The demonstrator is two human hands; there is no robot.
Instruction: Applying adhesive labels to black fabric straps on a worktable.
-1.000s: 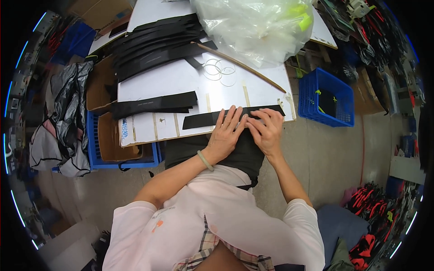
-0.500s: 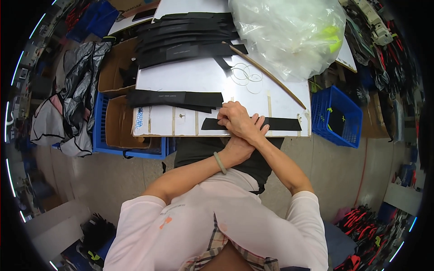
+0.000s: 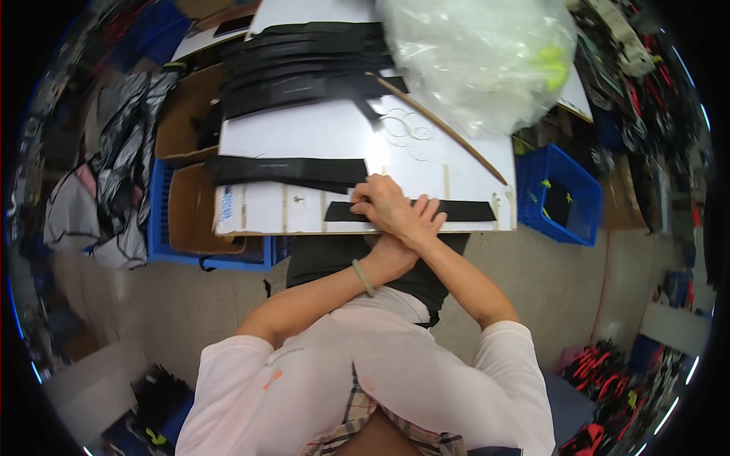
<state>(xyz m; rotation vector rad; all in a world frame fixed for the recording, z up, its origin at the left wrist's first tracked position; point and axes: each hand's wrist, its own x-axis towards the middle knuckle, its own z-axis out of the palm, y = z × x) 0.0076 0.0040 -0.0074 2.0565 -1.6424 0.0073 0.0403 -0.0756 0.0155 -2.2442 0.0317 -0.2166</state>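
A long black strip (image 3: 471,210) lies flat along the near edge of the white board (image 3: 426,163). My arms cross over it. My right hand (image 3: 376,199) reaches to the left, and its curled fingers grip the strip near the strip's left part. My left hand (image 3: 426,226), with a pale band on its wrist, lies under my right forearm, fingers spread and pressed flat on the strip's middle. Just left of my hands, a second pile of black strips (image 3: 289,171) rests on the board.
A stack of black strips (image 3: 304,68) lies at the board's far end. A big clear plastic bag (image 3: 479,61) sits at the back right, with a thin wooden stick (image 3: 441,129) beside it. Blue crate (image 3: 559,194) stands right, cardboard boxes (image 3: 194,213) left.
My hands lay side by side on the strip; now they are crossed, with the right hand moved left over the left one. The view has shifted slightly.
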